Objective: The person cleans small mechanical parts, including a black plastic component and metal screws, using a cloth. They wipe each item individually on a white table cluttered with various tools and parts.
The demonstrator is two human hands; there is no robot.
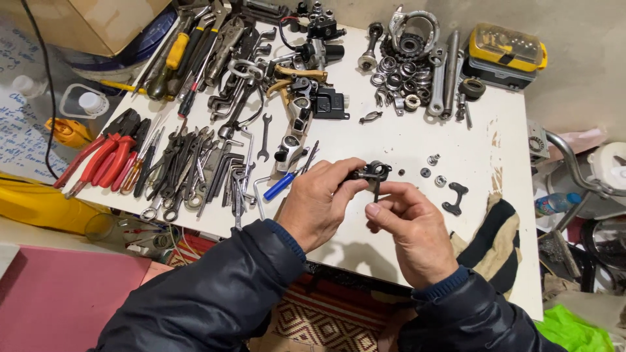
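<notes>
My left hand grips a small dark metal part with a round opening, held just above the white table. My right hand pinches a thin dark tool that points up into the underside of that part. Both hands sit near the table's front edge, in dark jacket sleeves. Just right of the part lie a few small nuts and washers and a flat black bracket.
Red-handled pliers, wrenches and hex keys cover the left of the table. Bearings and rings lie at the back, beside a yellow bit case. A striped cloth hangs off the right front corner.
</notes>
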